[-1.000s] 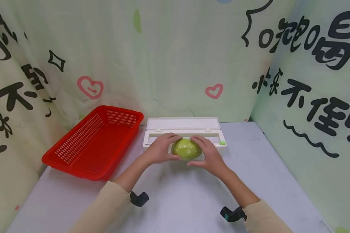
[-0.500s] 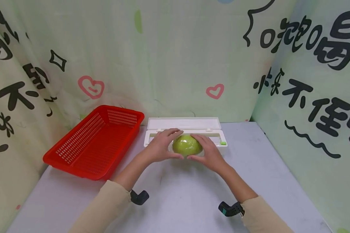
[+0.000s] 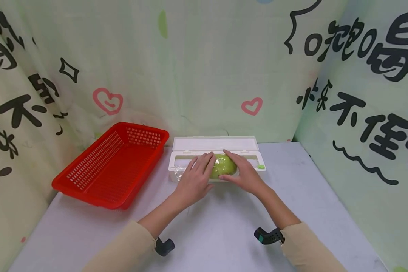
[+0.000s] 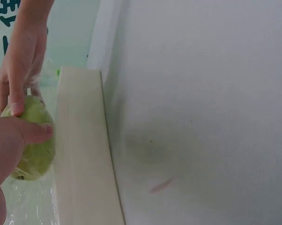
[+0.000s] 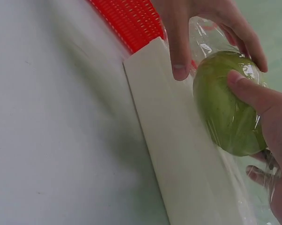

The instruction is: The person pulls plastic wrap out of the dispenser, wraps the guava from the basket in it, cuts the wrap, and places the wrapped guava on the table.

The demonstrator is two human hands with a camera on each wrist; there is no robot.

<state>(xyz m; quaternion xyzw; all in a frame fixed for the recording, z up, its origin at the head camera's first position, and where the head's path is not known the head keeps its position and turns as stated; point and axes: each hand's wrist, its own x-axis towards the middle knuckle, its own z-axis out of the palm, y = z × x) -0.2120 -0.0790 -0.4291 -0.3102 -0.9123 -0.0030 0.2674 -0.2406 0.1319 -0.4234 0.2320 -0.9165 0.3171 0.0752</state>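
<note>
I'm seeing the left hand (image 3: 195,182) straightening from its cup, fingers extended at the clear-film-wrapped, rounded green fruit (image 3: 223,166) | right hand (image 3: 246,176) gripping it above the long white plastic box (image 5: 178,136) | right apparently carrying the hold

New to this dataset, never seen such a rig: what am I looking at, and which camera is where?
No robot here: a person works with two bare hands. The wide picture comes from a head-worn camera looking forward and down; the two close ones come from the left and right wrist cameras. On the pale table are a red basket, at the person's left, and a white box with its lid raised at the back. The right hand grips a green fruit under clear film. The left hand reaches over the fruit's left side, its thumb apart from it.
</note>
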